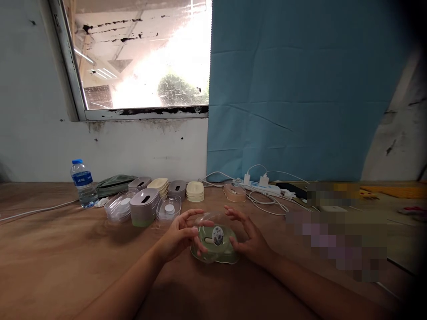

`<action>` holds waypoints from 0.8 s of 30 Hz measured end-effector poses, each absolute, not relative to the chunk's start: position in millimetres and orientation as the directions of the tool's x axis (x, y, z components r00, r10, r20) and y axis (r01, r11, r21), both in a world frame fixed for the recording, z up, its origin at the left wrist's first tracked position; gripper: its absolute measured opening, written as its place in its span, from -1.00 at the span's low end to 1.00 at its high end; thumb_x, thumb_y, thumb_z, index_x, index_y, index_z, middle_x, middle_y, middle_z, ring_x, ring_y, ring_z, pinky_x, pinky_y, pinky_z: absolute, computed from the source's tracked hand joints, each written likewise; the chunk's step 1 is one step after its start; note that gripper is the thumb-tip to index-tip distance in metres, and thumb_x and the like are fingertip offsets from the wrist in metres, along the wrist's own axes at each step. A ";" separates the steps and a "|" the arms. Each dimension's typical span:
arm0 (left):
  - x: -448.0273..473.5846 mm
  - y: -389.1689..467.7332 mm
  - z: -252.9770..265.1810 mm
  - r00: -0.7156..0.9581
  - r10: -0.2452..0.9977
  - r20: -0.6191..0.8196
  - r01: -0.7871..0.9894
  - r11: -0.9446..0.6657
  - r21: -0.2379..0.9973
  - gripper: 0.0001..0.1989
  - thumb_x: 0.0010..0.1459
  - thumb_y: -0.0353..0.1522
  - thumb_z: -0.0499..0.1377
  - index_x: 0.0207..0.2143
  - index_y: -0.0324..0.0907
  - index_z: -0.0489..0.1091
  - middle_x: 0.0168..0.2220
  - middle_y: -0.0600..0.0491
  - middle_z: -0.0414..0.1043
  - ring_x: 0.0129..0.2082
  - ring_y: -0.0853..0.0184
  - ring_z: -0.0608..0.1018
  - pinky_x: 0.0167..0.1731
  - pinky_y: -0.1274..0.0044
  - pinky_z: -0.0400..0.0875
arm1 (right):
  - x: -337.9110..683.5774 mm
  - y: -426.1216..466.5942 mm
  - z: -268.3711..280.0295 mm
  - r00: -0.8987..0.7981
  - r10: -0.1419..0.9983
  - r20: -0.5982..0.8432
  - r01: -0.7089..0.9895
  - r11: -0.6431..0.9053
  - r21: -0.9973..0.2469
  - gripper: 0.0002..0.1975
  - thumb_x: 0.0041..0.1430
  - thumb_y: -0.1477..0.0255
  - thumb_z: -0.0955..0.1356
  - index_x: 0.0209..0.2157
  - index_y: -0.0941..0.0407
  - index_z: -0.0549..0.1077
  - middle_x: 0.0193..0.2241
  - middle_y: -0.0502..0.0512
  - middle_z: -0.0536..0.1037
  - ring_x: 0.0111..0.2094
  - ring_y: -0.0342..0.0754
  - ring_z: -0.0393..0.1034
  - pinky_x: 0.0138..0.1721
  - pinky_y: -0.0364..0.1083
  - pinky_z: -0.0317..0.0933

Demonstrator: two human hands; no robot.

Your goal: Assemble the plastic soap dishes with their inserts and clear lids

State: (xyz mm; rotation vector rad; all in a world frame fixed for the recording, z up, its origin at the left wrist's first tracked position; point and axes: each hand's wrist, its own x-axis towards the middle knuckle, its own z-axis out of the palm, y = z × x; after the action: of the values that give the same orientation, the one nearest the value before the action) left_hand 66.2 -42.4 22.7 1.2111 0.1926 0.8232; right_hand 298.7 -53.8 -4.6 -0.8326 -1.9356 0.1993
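Observation:
A green lid or box point(210, 255) with an oval slot lies on the table in front of me. Over it is a clear plastic cover point(207, 218) with a round printed sticker point(218, 236). My left hand point(182, 234) is at the cover's left side, its thumb and fingers around the clear edge. At the right side is my right hand point(251, 240), its fingers spread and curved, the thumb close to the green rim. Glare on the clear plastic hides exactly where the fingertips touch.
Grey slotted boxes point(144, 202), stacked cream lids point(195, 191) and clear covers point(169, 208) stand at the back left. Beyond them is a water bottle point(83, 184). A peach piece point(235, 192), a power strip point(267, 187) and loose white cables lie at the back right.

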 end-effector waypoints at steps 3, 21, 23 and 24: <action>70.6 -45.9 21.9 0.619 0.725 0.304 -0.479 0.041 0.877 -0.54 -0.02 -0.45 0.16 -0.05 -0.10 0.10 -0.01 -0.14 0.26 -0.49 0.28 0.55 -0.50 0.47 0.43 | 298.1 -52.1 -4.2 -0.158 0.644 0.749 0.518 0.700 -0.492 -0.62 0.06 0.40 0.26 -0.05 0.02 0.15 -0.09 0.12 0.29 -0.11 0.02 0.23 -0.10 0.04 0.19; 95.2 -71.1 16.1 0.572 0.655 0.494 -0.205 -0.468 0.859 -0.52 -0.12 -0.50 0.24 -0.08 -0.13 0.32 -0.27 -0.02 0.49 -0.17 0.21 0.48 -0.02 0.34 0.22 | 255.8 -83.0 -9.2 -0.173 0.802 0.572 -0.033 0.575 -0.817 -0.18 -0.13 0.13 0.39 0.06 -0.08 -0.15 0.11 0.20 0.06 0.10 0.10 0.03 0.04 0.16 0.05; 95.6 -72.7 18.6 0.582 0.622 0.524 -0.220 -0.500 0.838 -0.50 -0.11 -0.48 0.23 -0.05 -0.12 0.27 -0.21 -0.04 0.46 -0.12 0.20 0.44 -0.02 0.34 0.21 | 258.9 -80.6 -7.9 -0.157 0.807 0.569 -0.014 0.574 -0.819 -0.19 -0.14 0.11 0.39 0.06 -0.08 -0.13 0.10 0.20 0.07 0.09 0.11 0.04 0.03 0.18 0.05; 94.3 -72.0 19.8 0.576 0.615 0.539 -0.241 -0.502 0.831 -0.49 -0.10 -0.47 0.22 -0.04 -0.12 0.24 -0.19 -0.04 0.44 -0.09 0.20 0.42 -0.02 0.34 0.20 | 261.6 -78.7 -6.9 -0.149 0.801 0.580 0.005 0.587 -0.809 -0.19 -0.15 0.12 0.39 0.06 -0.07 -0.12 0.09 0.21 0.09 0.09 0.11 0.04 0.04 0.18 0.03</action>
State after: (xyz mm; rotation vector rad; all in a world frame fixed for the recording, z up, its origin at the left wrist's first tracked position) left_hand 94.3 -72.0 19.8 1.8144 0.3060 1.0794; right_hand 261.6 -78.7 -6.9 -0.6961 -1.5799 0.8014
